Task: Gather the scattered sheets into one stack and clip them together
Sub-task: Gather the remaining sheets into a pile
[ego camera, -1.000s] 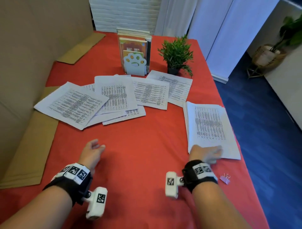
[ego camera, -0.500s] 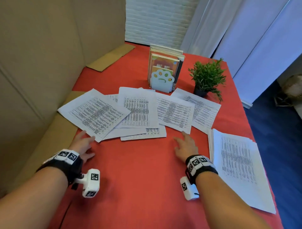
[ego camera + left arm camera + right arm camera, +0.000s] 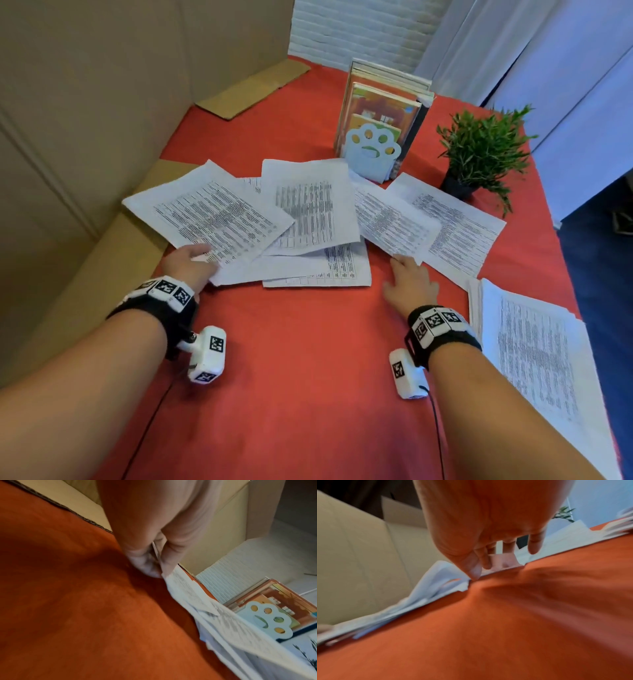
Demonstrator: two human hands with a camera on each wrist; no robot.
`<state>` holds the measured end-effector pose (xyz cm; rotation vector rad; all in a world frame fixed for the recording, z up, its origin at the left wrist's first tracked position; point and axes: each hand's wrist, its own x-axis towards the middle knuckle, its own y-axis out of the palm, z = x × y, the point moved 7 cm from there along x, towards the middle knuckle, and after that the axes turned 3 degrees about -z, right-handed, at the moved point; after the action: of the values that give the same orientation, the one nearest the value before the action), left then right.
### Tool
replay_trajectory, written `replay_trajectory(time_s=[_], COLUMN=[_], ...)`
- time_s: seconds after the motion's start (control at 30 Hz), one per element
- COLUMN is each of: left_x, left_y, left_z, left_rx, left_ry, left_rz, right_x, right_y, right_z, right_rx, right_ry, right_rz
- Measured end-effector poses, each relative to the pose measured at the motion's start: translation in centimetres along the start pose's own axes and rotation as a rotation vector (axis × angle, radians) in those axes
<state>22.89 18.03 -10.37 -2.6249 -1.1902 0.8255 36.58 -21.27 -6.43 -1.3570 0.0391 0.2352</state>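
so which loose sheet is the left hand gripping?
The leftmost sheet, angled on top at the spread's left end; the left hand pinches its near corner.

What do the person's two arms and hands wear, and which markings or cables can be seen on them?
Both forearms are bare, with no sleeves. The left hand and the right hand wear no gloves. Each wrist carries a black band topped with white blocks bearing black-and-white square markers. A small white camera box, also with such markers, hangs from each band, and a thin black cable trails from it.
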Motion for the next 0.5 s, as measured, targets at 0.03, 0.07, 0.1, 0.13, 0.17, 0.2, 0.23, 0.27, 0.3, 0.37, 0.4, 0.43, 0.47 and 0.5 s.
replay_trajectory(time_s=[0.03,0.07,0.1,0.13,0.17,0.2,0.23,0.27,0.3,0.37,0.4,0.43,0.47,0.5], left_x=[-1.0,-1.8,-2.6,-3.0,-3.6,-3.8,-4.2,-4.4,-4.8,-5.0,-4.9,-4.9,-4.8,-4.8], left_y=[0.1,0.4,0.6,0.7,0.9,1.0,1.2,1.3,1.4,1.4,1.4,1.3,1.4,1.5], left_z=[-0.5,-0.8,-0.8,-0.8,-0.8,-0.7,-0.5,-0.2,0.0,0.0,-0.1,-0.2,-0.2,-0.3], left_rx=[0.037,0.072,0.101,0.127,0.155,0.178,0.199,0.203,0.186,0.112,0.059,0.008,-0.029,-0.043], left_ry=[0.022,0.045,0.066,0.104,0.142,0.171,0.189,0.192,0.193,0.204,0.195,0.181,0.162,0.151], left_rz=[0.005,0.02,0.048,0.076,0.112,0.145,0.176,0.196,0.204,0.173,0.154,0.146,0.149,0.157], right_x=[-0.3,-0.7,-1.2,-1.8,-2.4,-3.1,-3.8,-4.5,-5.2,-6.5,-6.9,-7.1,-6.9,-6.1], right_y=[-0.3,-0.5,-0.5,-0.3,-0.1,0.2,0.4,0.7,1.0,2.2,2.8,3.1,3.1,2.7], right_z=[0.7,1.5,2.4,3.3,4.2,5.1,6.1,7.0,7.9,9.3,9.7,9.8,9.6,9.0], right_rx=[0.024,0.042,0.053,0.059,0.069,0.091,0.12,0.139,0.13,0.108,0.167,0.273,0.383,0.467], right_ry=[-0.046,-0.095,-0.148,-0.203,-0.254,-0.303,-0.348,-0.389,-0.431,-0.507,-0.517,-0.495,-0.454,-0.406], right_rz=[-0.011,-0.014,-0.009,0.005,0.019,0.03,0.039,0.049,0.068,0.148,0.203,0.255,0.267,0.215])
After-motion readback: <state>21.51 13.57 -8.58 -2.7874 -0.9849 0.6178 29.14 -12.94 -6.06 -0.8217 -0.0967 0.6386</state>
